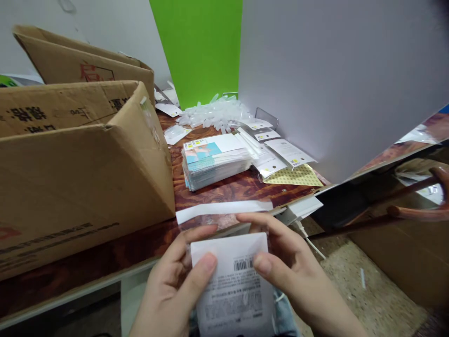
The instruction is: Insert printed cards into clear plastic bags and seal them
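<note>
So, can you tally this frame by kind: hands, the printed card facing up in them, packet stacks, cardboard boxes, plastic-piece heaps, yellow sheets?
Hands: 2 (left hand, right hand)
Printed card: 1
Packet stack: 1
Cardboard boxes: 2 (front box, rear box)
Plastic-piece heap: 1
Yellow sheet: 1
Total: 8

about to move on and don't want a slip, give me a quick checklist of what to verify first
1. Left grip on printed card: ok, holding its left side.
2. Right grip on printed card: ok, holding its right side.
3. Small print legible: not ok, blurred.
4. Stack of packets resting on table: ok.
5. Nearest cardboard box apart from both grips: ok.
6. White strip apart from right grip: cannot tell.
</note>
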The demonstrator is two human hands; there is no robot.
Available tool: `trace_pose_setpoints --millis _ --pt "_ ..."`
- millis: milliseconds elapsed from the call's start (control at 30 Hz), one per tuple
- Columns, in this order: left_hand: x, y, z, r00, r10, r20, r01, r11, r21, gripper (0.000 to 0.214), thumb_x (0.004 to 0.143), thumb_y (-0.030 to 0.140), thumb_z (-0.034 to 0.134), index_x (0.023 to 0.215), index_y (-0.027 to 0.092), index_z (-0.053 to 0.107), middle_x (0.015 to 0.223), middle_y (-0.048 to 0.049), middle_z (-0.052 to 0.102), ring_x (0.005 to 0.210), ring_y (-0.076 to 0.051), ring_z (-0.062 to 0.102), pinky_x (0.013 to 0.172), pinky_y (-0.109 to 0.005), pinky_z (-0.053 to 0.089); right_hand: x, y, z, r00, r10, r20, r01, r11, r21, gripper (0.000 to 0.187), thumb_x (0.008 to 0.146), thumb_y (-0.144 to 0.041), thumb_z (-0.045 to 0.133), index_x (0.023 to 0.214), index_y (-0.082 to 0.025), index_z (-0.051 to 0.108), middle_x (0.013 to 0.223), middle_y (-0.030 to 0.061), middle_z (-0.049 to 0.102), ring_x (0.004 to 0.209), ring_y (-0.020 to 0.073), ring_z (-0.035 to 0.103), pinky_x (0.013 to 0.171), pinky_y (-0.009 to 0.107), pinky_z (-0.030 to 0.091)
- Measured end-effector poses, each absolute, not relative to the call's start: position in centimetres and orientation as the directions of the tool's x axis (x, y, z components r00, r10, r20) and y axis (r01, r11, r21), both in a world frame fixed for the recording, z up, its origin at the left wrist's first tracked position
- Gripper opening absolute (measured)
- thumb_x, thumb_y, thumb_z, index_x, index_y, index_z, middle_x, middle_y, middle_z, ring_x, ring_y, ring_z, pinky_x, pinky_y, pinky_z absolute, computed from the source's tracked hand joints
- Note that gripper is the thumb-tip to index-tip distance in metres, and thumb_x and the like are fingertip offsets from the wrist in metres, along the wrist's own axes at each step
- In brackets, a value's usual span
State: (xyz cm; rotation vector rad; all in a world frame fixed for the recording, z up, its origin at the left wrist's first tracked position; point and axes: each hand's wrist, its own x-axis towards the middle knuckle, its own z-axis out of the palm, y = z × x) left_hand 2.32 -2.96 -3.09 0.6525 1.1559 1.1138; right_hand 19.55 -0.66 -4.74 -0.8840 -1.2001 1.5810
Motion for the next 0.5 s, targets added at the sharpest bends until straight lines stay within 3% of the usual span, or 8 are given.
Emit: trace_pose_setpoints --millis 133,233,367,500 --pt "1.8 -3.2 -3.0 -0.058 0.939 -0.339 -0.278 0.311 0.909 0.023 0.075 0.04 0.076 0.092 0.027 0.073 0.082 -0.0012 0.077 0.065 -0.016 0.069 0.057 -0.02 0.056 19.8 0.2 -4.6 -0.421 0.907 -0.024 -0.282 -0.156 -0.946 0.022 0.089 -0.041 0.063 0.103 -0.028 0.073 0.095 0.0021 0.071 0.077 0.0098 0.061 0.066 0.018 0.05" --pt "1.7 -3.4 -2.8 -0.088 0.932 -0.351 -0.253 0.32 0.913 0.02 0.071 0.039 0.079 0.08 0.022 0.074 0.066 -0.0018 0.074 0.06 -0.015 0.067 0.054 -0.019 0.053 20.0 0.0 -5.1 -0.475 0.874 -0.102 -0.288 -0.264 -0.921 0.027 0.085 -0.041 0.069 0.108 -0.028 0.072 0.088 0.0013 0.071 0.069 0.0079 0.06 0.061 0.017 0.049" --pt "1.9 -4.2 -2.9 -0.124 0.883 -0.453 -0.288 0.405 0.868 0.024 0.068 0.037 0.082 0.083 0.021 0.075 0.065 -0.0026 0.074 0.059 -0.015 0.068 0.055 -0.019 0.053 20.6 -0.8 -6.0 -0.521 0.839 -0.158 -0.311 -0.359 -0.88 0.024 0.081 -0.037 0.073 0.104 -0.029 0.074 0.084 0.0 0.071 0.067 0.0063 0.059 0.063 0.017 0.049" --pt "1.1 -5.7 -4.1 -0.039 0.884 -0.466 -0.305 0.434 0.848 0.022 0.073 0.035 0.078 0.094 0.027 0.076 0.076 -0.0024 0.077 0.066 -0.017 0.071 0.06 -0.021 0.057 21.0 -2.0 -6.9 -0.522 0.846 -0.107 -0.278 -0.288 -0.916 0.02 0.085 -0.035 0.069 0.105 -0.036 0.074 0.08 -0.0014 0.07 0.066 0.0072 0.057 0.061 0.018 0.047"
